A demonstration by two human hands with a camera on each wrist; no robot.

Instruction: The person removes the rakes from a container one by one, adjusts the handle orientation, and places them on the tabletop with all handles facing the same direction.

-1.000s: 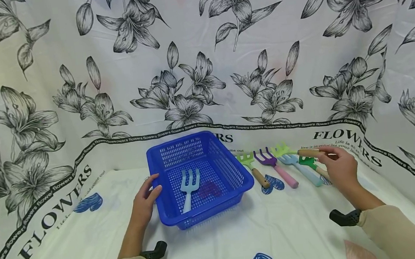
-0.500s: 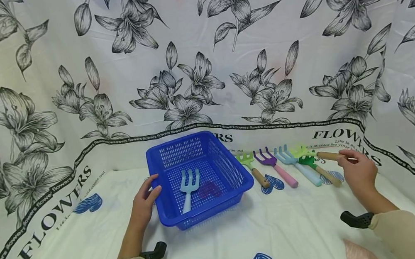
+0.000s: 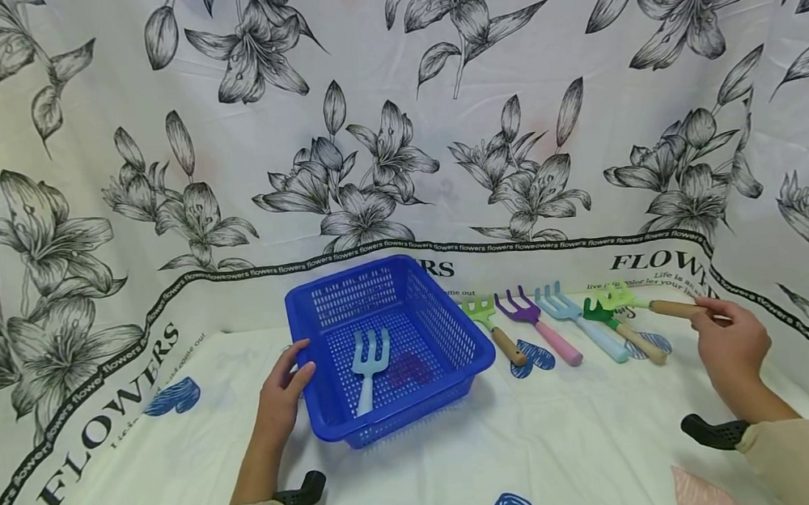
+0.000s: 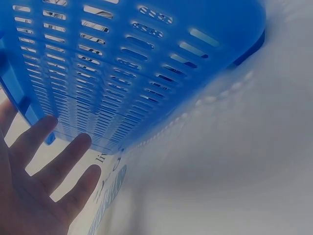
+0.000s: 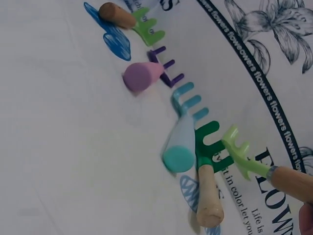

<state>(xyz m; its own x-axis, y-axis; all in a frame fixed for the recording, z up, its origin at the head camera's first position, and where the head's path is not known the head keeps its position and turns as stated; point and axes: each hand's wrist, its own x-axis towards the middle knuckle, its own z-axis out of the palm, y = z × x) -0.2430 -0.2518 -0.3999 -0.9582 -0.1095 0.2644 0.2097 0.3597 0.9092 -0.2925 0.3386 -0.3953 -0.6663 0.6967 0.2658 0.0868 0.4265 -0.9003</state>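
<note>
My right hand pinches the end of the wooden handle of a light green hand fork, its tines pointing left. The tines overlap a dark green hand fork with a wooden handle. Left of that are a light blue hand fork, a purple one with a pink handle and another light green one. My left hand touches the left rim of a blue plastic basket; its fingers extend along the outer wall. Inside the basket is a light blue hand fork.
A white printed cloth covers the table. Behind it hangs a white curtain with black flower drawings. The forks on the cloth form a row right of the basket, near the curtain's foot.
My right hand has moved right with the light green hand fork, away from the light blue one and over by the dark green one. My left hand and the basket stay put.
</note>
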